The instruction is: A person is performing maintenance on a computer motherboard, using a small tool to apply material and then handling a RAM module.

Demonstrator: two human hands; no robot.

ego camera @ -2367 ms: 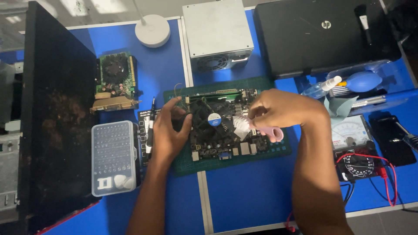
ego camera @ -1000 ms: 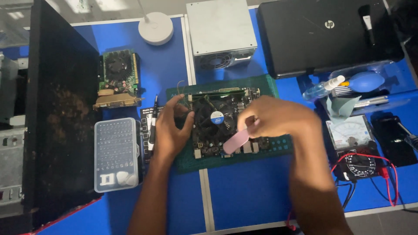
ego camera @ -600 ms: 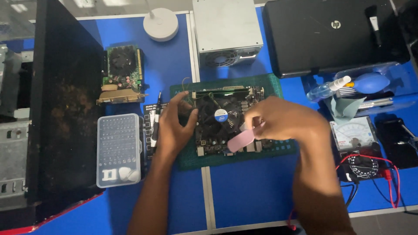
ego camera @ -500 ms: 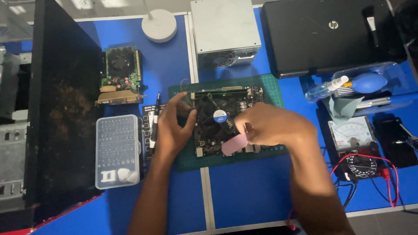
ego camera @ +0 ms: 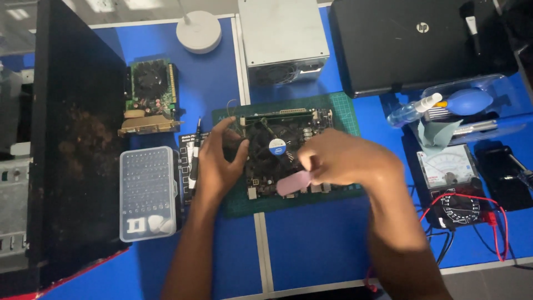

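While the right hand [ego camera: 347, 161] pinches a pink eraser-like block [ego camera: 294, 182] over the motherboard's [ego camera: 277, 153] near edge, a hard stroke could likely slide the board off its green cutting mat [ego camera: 288, 203] or bend the cooler fan's [ego camera: 276, 145] wires. Left hand [ego camera: 217, 166] braces the board's left edge, fingers curled, wrist resting on the blue tabletop [ego camera: 311, 244], forearm angled inward.

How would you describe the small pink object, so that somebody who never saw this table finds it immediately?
Start at the green cutting mat in the middle of the blue table, where a motherboard lies. The right hand holds a small pink eraser-like block over the board's near edge. It is the only pink thing among dark electronic parts.
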